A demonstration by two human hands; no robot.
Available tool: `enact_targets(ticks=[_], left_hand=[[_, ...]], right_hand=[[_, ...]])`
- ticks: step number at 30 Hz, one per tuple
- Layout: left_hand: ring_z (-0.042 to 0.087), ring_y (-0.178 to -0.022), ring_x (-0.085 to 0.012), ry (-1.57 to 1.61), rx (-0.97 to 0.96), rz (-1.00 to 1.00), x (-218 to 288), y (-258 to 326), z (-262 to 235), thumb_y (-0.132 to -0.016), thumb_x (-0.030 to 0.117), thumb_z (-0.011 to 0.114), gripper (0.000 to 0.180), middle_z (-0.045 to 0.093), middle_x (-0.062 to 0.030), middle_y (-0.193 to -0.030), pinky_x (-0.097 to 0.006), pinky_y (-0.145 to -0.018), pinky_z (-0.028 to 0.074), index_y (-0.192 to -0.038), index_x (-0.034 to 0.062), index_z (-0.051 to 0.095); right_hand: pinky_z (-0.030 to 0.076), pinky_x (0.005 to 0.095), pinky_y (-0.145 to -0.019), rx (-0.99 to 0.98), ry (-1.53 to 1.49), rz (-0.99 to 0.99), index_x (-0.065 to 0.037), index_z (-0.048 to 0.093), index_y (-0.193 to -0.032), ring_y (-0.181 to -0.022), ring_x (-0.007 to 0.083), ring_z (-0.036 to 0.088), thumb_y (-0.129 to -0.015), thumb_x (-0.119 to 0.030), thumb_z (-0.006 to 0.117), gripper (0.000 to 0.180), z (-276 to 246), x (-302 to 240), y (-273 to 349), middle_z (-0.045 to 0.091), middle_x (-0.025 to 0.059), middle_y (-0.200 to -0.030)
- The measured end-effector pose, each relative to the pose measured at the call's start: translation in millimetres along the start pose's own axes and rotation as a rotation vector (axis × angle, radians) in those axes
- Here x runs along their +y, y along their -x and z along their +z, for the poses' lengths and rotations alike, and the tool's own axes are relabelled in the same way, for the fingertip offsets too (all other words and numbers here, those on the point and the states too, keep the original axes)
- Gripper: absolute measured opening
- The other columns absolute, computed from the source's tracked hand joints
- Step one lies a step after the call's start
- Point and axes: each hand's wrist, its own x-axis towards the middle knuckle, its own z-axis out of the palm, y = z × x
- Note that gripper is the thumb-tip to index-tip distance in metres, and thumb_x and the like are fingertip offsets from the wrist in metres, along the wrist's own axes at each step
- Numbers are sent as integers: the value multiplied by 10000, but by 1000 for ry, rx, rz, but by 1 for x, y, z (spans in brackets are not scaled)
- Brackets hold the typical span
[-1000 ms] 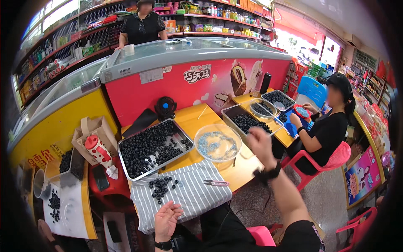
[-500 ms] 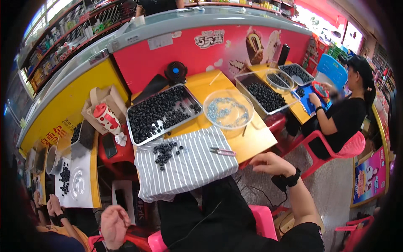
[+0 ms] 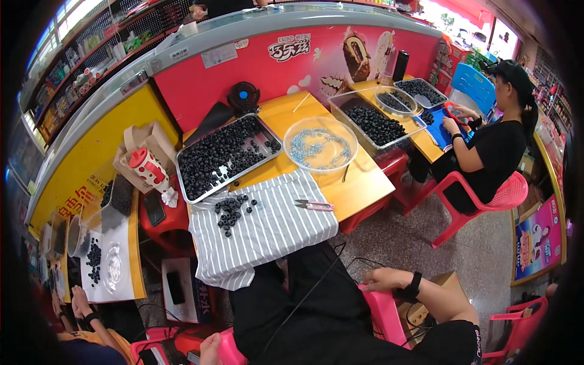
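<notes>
My right hand [image 3: 385, 280] rests on the pink chair's right armrest [image 3: 385, 310], its fingers bent over the top. At the lower edge my left hand [image 3: 210, 350] shows only in part, beside the left armrest [image 3: 230, 348]; how its fingers are set is hidden. A grey-and-white striped cloth [image 3: 274, 234] hangs over the table's front edge. On it lie a small heap of black beads [image 3: 229, 213] and thread snips [image 3: 315, 205] with pink handles. Behind stand a metal tray [image 3: 198, 196] of black beads and a round clear tub [image 3: 321, 168] with pale blue pieces.
A person [image 3: 486, 140] in black works at the right table beside a clear bin [image 3: 380, 146] of beads. Another person's hands [image 3: 80, 302] are at the lower left. A red stool [image 3: 164, 228] bears a phone and a cup. Black cables [image 3: 359, 260] hang near my right hand.
My right hand has come down from beside the table onto the armrest. My left hand has dropped from its raised place toward the left armrest. The view has shifted slightly.
</notes>
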Motion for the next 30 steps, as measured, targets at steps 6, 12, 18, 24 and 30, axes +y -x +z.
enact_targets(ticks=[6, 12, 18, 24, 30], left_hand=[[574, -1014, -156, -170, 19, 5, 21, -6, 24, -900, 162, 618, 288, 637, -92, -1070, -276, -887, 453, -1114, -32, 611], [597, -868, -110, -28, 32, 15, -31, -45, -4, -859, 130, 655, 247, 656, -67, -917, -239, -782, 467, -1019, -56, 629], [524, -801, -61, -81, 54, 49, -24, -41, 1, -895, 205, 624, 237, 612, 2, -855, -214, -730, 422, -994, -9, 643], [513, -829, -62, -46, 40, 5, -24, -41, 1, -910, 223, 607, 241, 599, 14, -880, -220, -754, 415, -1004, 2, 634], [591, -913, -145, -33, -2, 8, -12, -32, 4, -897, 137, 598, 229, 656, -73, -973, -266, -818, 461, -1048, -31, 636]], right_hand=[[469, 447, -822, 99, 37, 24, -30, 641, -1032, -944, 400, 607, -924, -383, 466, 408, 27, 16, -1, 640, 239, -979], [510, 350, -670, 295, -325, 293, -5, 667, -937, -747, 223, 639, -866, -258, 586, 275, 32, -18, 12, 675, 136, -849], [476, 298, -601, 384, -511, 572, 40, 679, -913, -695, 128, 566, -806, -168, 691, 234, 37, -24, 8, 628, 73, -758], [466, 294, -550, 419, -468, 594, 17, 679, -834, -620, 128, 563, -776, -177, 707, 205, 35, -34, 5, 615, 53, -692], [465, 300, -539, 416, -423, 596, 24, 681, -815, -616, 130, 559, -775, -183, 716, 214, 37, -18, 4, 611, 54, -682]])
